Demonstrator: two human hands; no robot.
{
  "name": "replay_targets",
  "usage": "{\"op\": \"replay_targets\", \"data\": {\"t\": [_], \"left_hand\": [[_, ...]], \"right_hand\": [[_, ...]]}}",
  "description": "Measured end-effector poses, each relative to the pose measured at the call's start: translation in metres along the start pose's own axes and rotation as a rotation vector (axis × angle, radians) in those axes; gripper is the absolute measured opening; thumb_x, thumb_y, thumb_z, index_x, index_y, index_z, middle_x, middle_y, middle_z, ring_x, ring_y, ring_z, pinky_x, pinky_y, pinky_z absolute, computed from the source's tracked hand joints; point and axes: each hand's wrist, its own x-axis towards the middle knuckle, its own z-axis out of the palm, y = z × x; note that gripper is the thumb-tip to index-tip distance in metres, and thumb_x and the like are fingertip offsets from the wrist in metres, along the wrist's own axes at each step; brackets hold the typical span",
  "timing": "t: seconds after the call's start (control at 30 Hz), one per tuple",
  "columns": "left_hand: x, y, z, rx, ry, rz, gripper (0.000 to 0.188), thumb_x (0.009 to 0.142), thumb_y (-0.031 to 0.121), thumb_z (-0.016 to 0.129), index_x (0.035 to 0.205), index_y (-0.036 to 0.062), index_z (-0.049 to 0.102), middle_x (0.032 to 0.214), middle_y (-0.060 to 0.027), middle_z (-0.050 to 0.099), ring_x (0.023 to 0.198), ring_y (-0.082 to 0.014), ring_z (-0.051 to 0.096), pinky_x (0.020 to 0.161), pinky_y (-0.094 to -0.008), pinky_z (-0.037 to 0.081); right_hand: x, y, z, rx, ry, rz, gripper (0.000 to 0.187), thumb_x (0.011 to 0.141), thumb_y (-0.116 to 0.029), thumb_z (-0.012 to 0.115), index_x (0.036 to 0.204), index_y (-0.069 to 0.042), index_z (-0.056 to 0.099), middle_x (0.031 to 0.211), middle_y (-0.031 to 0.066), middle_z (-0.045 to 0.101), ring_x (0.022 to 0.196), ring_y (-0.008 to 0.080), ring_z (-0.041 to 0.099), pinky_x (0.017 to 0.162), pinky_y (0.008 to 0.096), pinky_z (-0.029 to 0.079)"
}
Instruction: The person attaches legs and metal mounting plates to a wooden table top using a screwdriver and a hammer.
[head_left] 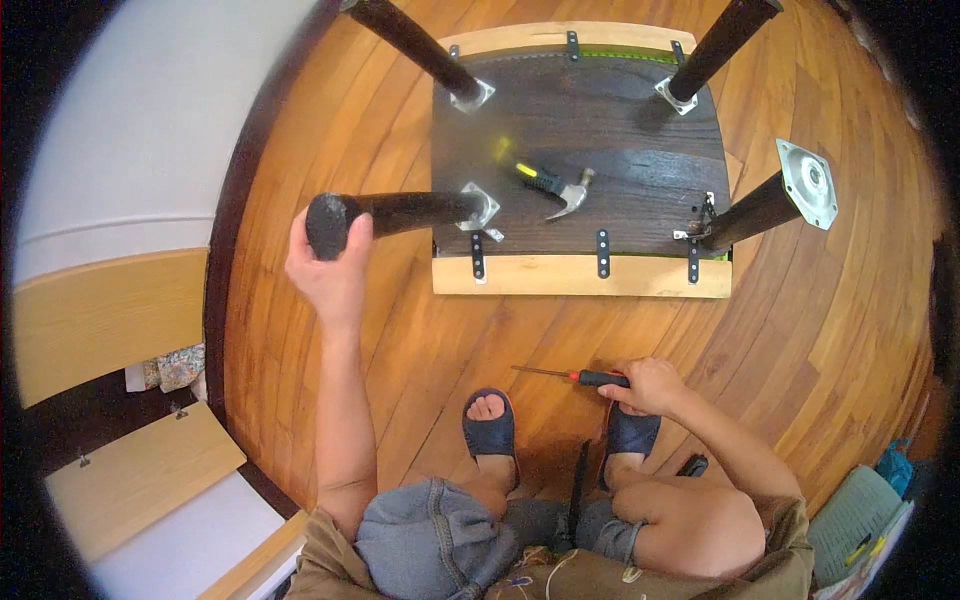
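An upside-down small table (640, 150) with a dark board and pale wood edges lies on the floor before me. My left hand (335, 285) is closed round the free end of its near-left dark leg (410, 212), whose other end meets a metal plate (480, 205) on the board. My right hand (652, 387), low by my right foot, grips the dark handle of a screwdriver (603, 379), its shaft pointing left. A claw hammer (560, 187) rests on the board. At the near-right corner stands a separate leg (752, 212) with its metal plate (807, 184) facing up.
Two far legs (420, 45) (725, 45) rise from the board. Black perforated strips (603, 253) line its near edge, and small metal pieces (700, 222) lie by the near-right corner. An opened wooden compartment (150, 480) is at left. Papers (855, 525) lie at lower right.
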Motion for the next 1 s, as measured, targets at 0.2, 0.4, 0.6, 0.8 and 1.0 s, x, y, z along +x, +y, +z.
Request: {"op": "replay_targets", "data": {"t": [0.2, 0.4, 0.6, 0.8, 1.0], "left_hand": [[0.0, 0.001, 0.006, 0.033, -0.019, -0.039, 0.028, 0.073, 0.003, 0.073, 0.096, -0.0014, 0.059, 0.083, -0.0004, 0.059, 0.072, -0.008, 0.054, 0.069, -0.0227, 0.046], [-0.005, -0.02, 0.023, -0.162, -0.056, -0.091, 0.025, 0.072, 0.003, 0.074, 0.093, 0.0004, 0.06, 0.088, -0.0023, 0.06, 0.079, -0.0094, 0.057, 0.072, -0.0237, 0.047], [-0.016, -0.043, 0.034, -0.068, -0.214, -0.244, 0.03, 0.075, 0.012, 0.074, 0.099, 0.0014, 0.059, 0.091, -0.0028, 0.06, 0.082, -0.0106, 0.056, 0.075, -0.0257, 0.046], [-0.044, -0.107, 0.028, 0.187, -0.47, -0.254, 0.034, 0.08, 0.026, 0.068, 0.097, -0.0035, 0.064, 0.086, -0.0061, 0.064, 0.079, -0.0141, 0.057, 0.072, -0.0274, 0.045], [-0.069, -0.113, 0.032, 0.103, -0.814, -0.621, 0.023, 0.088, 0.018, 0.052, 0.096, -0.0012, 0.063, 0.068, -0.0003, 0.053, 0.058, -0.0061, 0.043, 0.051, -0.022, 0.036]], "right_hand": [[0.0, 0.001, 0.007, -0.008, 0.015, 0.013, 0.046, 0.083, -0.052, 0.054, 0.096, -0.009, 0.062, 0.077, 0.0175, 0.064, 0.077, 0.0356, 0.063, 0.069, 0.0462, 0.049], [0.01, 0.001, 0.027, -0.023, 0.039, -0.016, 0.044, 0.083, -0.049, 0.055, 0.096, -0.007, 0.06, 0.078, 0.0174, 0.064, 0.076, 0.0354, 0.063, 0.069, 0.046, 0.049], [0.02, 0.007, 0.045, -0.112, 0.177, -0.1, 0.038, 0.082, -0.04, 0.059, 0.101, -0.007, 0.054, 0.08, 0.0154, 0.064, 0.078, 0.0342, 0.062, 0.067, 0.044, 0.049], [0.023, 0.002, 0.04, -0.132, 0.162, -0.074, 0.035, 0.082, -0.033, 0.06, 0.103, -0.006, 0.053, 0.087, 0.0158, 0.062, 0.083, 0.033, 0.061, 0.071, 0.0425, 0.049], [0.019, 0.012, 0.039, -0.106, 0.209, -0.058, 0.035, 0.079, -0.029, 0.063, 0.103, -0.005, 0.054, 0.096, 0.0166, 0.058, 0.092, 0.0331, 0.058, 0.079, 0.0415, 0.047]]}}
